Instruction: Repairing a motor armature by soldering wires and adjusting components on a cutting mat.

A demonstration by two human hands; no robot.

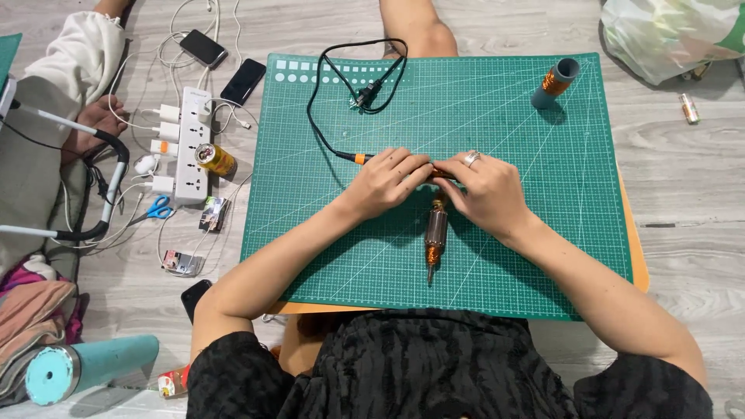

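A motor armature (435,237) with copper windings is lying upright on the green cutting mat (543,233), its shaft pointing toward 6 o'clock, just below both hands. Its upper end is reaching up between the 2 hands and is hidden there.

The left hand (386,180) is curling its fingers over a slim tool with an orange collar (359,158), which is sticking out at 9 o'clock from the hand; the grip is closed around it. The right hand (485,188), wearing a ring, is lying with fingers bent and fingertips meeting the left hand's over the same tool, pressing on it rather than spread flat. Whether it is fully gripping, I cannot tell.

A black cord (334,85) is running from the tool toward 11 o'clock, looping to a plug (368,95). Farther off at 1 o'clock, a grey spool of copper wire (556,81) is resting on the mat. At 9 o'clock, off the mat, a white power strip (192,147) is lying on the floor.
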